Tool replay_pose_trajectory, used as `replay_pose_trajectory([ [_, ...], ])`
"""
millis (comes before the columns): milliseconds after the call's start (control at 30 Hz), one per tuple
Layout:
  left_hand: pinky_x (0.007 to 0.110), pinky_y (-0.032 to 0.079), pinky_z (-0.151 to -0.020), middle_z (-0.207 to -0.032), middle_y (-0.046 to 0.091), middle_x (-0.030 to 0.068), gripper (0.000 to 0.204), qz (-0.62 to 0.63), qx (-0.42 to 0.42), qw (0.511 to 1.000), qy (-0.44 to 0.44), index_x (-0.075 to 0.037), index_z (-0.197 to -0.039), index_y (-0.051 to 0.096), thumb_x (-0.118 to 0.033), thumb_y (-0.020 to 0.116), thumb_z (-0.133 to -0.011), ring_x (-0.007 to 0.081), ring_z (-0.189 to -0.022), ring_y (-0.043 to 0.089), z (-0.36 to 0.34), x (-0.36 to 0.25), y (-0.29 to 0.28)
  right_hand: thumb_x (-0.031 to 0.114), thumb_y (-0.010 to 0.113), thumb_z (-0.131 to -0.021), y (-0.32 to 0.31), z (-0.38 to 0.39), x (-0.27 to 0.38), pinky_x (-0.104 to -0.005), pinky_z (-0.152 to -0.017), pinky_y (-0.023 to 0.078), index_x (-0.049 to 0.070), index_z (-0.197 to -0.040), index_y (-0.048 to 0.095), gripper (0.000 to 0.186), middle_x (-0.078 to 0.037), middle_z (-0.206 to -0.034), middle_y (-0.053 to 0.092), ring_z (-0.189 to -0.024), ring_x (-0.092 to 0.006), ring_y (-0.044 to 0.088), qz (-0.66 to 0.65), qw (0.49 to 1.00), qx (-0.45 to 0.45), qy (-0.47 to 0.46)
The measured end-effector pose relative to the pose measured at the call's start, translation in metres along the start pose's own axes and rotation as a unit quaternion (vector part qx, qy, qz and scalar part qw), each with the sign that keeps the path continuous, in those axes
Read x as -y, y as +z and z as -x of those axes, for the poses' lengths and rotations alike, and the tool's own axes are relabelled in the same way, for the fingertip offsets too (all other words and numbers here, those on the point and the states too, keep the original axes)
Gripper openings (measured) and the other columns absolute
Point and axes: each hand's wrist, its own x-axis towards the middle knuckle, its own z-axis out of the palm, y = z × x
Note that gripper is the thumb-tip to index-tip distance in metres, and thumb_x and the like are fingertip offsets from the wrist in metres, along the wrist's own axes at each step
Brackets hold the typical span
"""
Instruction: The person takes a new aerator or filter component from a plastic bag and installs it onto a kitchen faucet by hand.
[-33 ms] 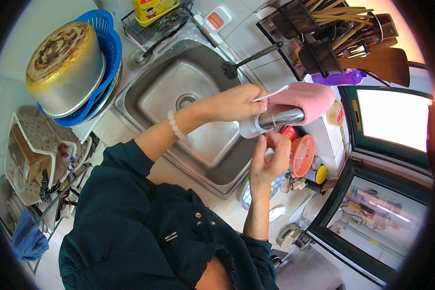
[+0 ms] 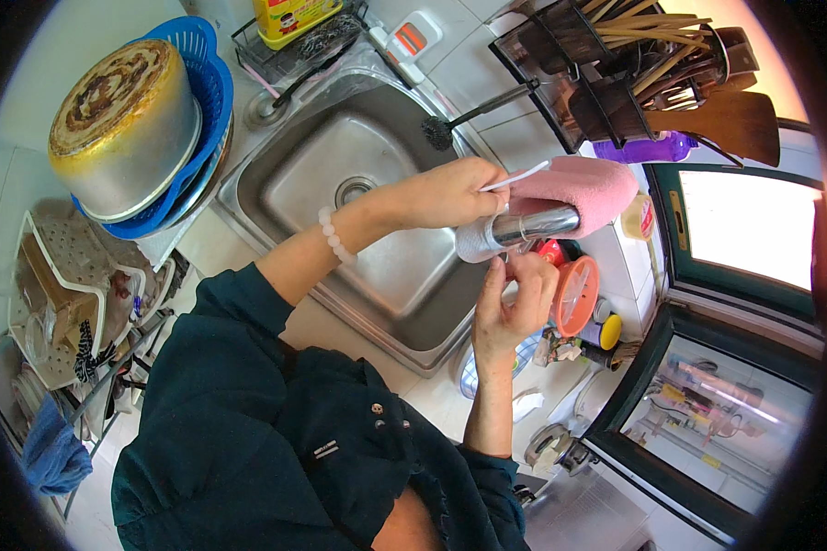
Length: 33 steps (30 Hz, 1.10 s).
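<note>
A shiny metal tube, which looks like a tap spout, stands over the sink's right side. White cord-like wrapping is wound round its near end, and a thin band circles it further along. My left hand, above the tube, is closed on a thin white strip whose free end points up and right. Just below the tube, my right hand has its thumb and fingers drawn together; what they hold, if anything, cannot be made out. A pink towel hangs behind the tube.
The steel sink lies beneath my left forearm. A dish brush hangs over its far edge. An upturned pot sits in a blue basket at left. An orange basket stands beside my right hand. Utensil racks are at upper right.
</note>
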Motion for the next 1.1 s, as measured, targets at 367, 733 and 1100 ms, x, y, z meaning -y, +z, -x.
replay_pose_trajectory([
  [367,0.022,0.044,-0.070,-0.082,0.061,-0.0003,0.016,0.081,-0.036,0.996,-0.019,-0.001,-0.097,0.063,-0.013,0.058,-0.088,0.0050,-0.077,0.052,0.022,0.030,-0.002,-0.008,0.069,-0.072,-0.001,-0.006,-0.010,-0.0324,-0.059,0.045,-0.001,-0.088,0.060,0.019,-0.014,-0.085,0.054,-0.072,-0.0255,0.055,0.039,0.995,0.014,-0.086],
  [733,0.025,0.043,-0.073,-0.079,0.057,-0.0007,0.010,0.016,-0.060,0.997,0.049,-0.002,-0.084,0.056,-0.012,0.056,-0.089,0.0070,-0.078,0.049,0.020,0.028,0.007,-0.005,0.070,-0.070,-0.004,-0.012,-0.008,-0.0344,-0.059,0.046,-0.001,-0.088,0.060,0.020,-0.014,-0.086,0.056,-0.069,-0.0269,0.057,0.126,0.977,0.032,-0.169],
  [1100,0.021,0.032,-0.054,-0.067,0.042,-0.0059,0.016,0.029,-0.050,0.996,0.066,-0.007,-0.083,0.050,-0.019,0.053,-0.092,0.0034,-0.061,0.035,0.021,0.018,0.009,-0.005,0.068,-0.066,-0.004,-0.014,-0.013,-0.0352,-0.060,0.044,0.000,-0.086,0.059,0.023,-0.013,-0.086,0.056,-0.069,-0.0271,0.055,0.147,0.969,0.039,-0.195],
])
